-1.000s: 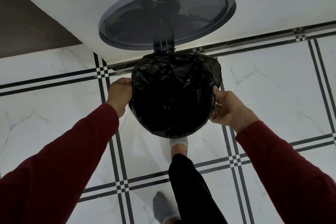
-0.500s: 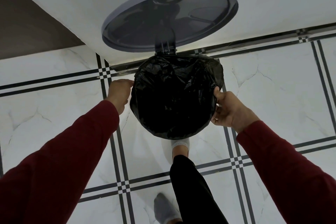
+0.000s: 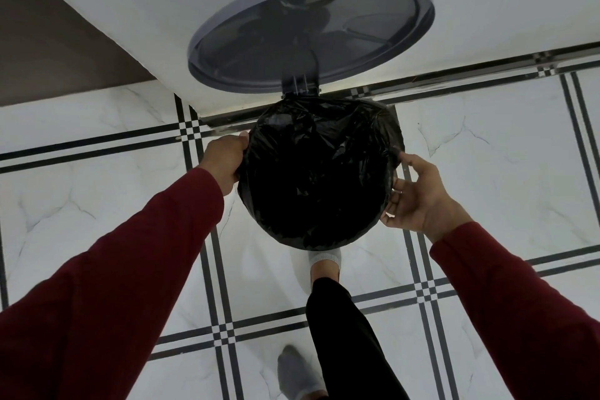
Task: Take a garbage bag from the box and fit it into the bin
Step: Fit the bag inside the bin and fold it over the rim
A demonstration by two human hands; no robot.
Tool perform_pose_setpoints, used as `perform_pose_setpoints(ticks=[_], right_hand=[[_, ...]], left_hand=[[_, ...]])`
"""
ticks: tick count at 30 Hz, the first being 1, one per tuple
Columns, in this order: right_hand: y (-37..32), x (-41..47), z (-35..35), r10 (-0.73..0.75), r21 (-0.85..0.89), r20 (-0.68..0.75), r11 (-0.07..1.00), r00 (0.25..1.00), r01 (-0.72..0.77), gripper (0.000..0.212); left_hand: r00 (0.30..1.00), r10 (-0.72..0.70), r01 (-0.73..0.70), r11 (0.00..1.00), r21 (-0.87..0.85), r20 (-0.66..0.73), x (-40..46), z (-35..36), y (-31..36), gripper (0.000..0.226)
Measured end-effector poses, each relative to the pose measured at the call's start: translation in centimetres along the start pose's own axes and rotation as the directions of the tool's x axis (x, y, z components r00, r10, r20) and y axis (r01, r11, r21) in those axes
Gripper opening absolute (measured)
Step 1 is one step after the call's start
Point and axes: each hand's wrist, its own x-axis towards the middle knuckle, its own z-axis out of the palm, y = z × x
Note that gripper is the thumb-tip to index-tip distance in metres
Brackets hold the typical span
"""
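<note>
A black garbage bag (image 3: 318,178) lines the round bin and is folded over its rim, hiding the bin's body. The bin's grey lid (image 3: 311,32) stands open against the white wall behind. My left hand (image 3: 227,159) grips the bag's folded edge on the left side of the rim. On the right side, my right hand (image 3: 412,195) has its fingers spread and loosely extended, with the fingertips touching the bag. The box of bags is out of view.
My foot in a light sock (image 3: 324,261) is at the bin's front base, below the bag. My other foot (image 3: 295,373) stands on the white marble floor with black lines (image 3: 97,204). A brown surface (image 3: 48,42) shows at top left.
My right hand has let go of the bag's rim and spread its fingers against the side. My left hand has slid a little further back along the left rim.
</note>
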Motion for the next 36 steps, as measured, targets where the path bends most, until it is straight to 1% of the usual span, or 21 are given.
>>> perform_pose_setpoints(ticks=[1,3,4,6,7,9,10,11,13,15,18,21,23,25,27,28,31,32,34,36], right_hand=[[0.1,0.0,-0.1,-0.004,0.020,0.007,1.000,1.000,0.004,0.040],[0.4,0.1,-0.3,-0.013,0.040,0.012,0.999,1.000,0.012,0.026],[0.6,0.1,-0.3,-0.019,0.034,0.014,0.999,1.000,0.019,0.020],[0.8,0.1,-0.5,-0.035,0.020,0.018,0.999,0.999,0.035,0.011],[0.9,0.2,-0.5,-0.041,0.017,0.019,0.999,0.999,0.041,0.010],[0.9,0.2,-0.5,-0.047,0.021,0.022,0.999,0.999,0.046,0.010],[1.0,0.2,-0.4,-0.050,0.023,0.021,0.999,0.999,0.049,0.010],[0.9,0.2,-0.4,-0.052,0.026,0.016,0.998,0.999,0.051,0.009],[0.9,0.1,-0.2,-0.054,0.029,0.001,0.998,0.999,0.053,0.008],[0.9,0.1,-0.1,-0.058,0.031,-0.009,0.998,0.998,0.059,0.008],[0.7,-0.1,0.0,-0.072,0.019,-0.017,0.997,0.997,0.072,0.008],[0.7,-0.2,0.3,-0.086,0.001,-0.032,0.996,0.996,0.086,0.013],[0.8,-0.2,0.6,-0.101,-0.003,-0.040,0.995,0.994,0.101,0.017],[0.8,-0.3,1.1,-0.112,0.035,-0.022,0.993,0.993,0.113,0.021],[0.7,-0.3,1.5,-0.115,0.066,-0.008,0.991,0.993,0.115,0.022],[0.7,-0.3,1.5,-0.112,0.065,-0.009,0.992,0.994,0.112,0.020],[0.7,-0.4,1.3,-0.095,0.008,-0.037,0.995,0.995,0.095,0.015],[0.8,-0.4,1.1,-0.093,0.022,-0.033,0.995,0.995,0.094,0.018],[0.9,-0.6,1.1,-0.085,0.120,-0.003,0.989,0.996,0.085,0.027],[1.0,-0.7,1.1,-0.082,0.183,0.006,0.980,0.997,0.079,0.035]], left_hand=[[1.000,-0.014,0.014,1.000,-0.009,0.006,0.1,-0.2,0.0,0.016],[0.999,-0.043,0.043,0.998,-0.037,-0.003,0.3,-0.4,-0.1,0.026],[0.999,-0.034,0.034,0.999,-0.034,0.002,0.3,-0.4,-0.1,0.025],[1.000,0.010,-0.011,1.000,-0.025,-0.002,0.2,-0.3,0.0,0.016],[0.999,0.019,-0.021,0.998,-0.059,-0.025,0.2,-0.2,0.0,0.017],[0.997,0.024,-0.032,0.992,-0.121,-0.070,0.1,-0.3,0.0,0.032],[0.997,0.032,-0.040,0.992,-0.122,-0.069,0.0,-0.4,0.0,0.038],[0.998,0.043,-0.049,0.993,-0.112,-0.054,0.0,-0.4,0.1,0.037],[0.999,0.042,-0.043,0.997,-0.056,-0.026,0.2,-0.5,0.4,0.026],[1.000,0.017,-0.018,0.999,-0.033,-0.022,0.3,-0.6,0.6,0.019],[1.000,0.009,-0.009,0.999,-0.050,-0.002,0.5,-0.7,0.7,0.010],[0.998,0.063,-0.063,0.998,0.019,0.008,0.6,-0.5,0.7,0.012],[0.995,0.089,-0.090,0.996,0.016,0.053,0.8,-0.4,0.6,0.011],[0.993,0.097,-0.098,0.995,0.013,0.073,0.8,0.0,0.6,0.020],[0.993,0.105,-0.107,0.994,0.035,0.057,0.7,0.3,0.8,0.033],[0.993,0.102,-0.104,0.994,0.030,0.055,0.7,0.4,0.8,0.036],[0.995,0.090,-0.093,0.993,0.068,0.044,0.8,0.8,1.3,0.030],[0.996,0.080,-0.082,0.994,0.069,0.035,1.0,0.8,1.3,0.029],[0.998,0.048,-0.048,0.999,0.020,0.031,1.3,0.9,1.4,0.021],[0.998,0.043,-0.044,0.999,0.022,0.046,1.4,1.0,1.6,0.020]])
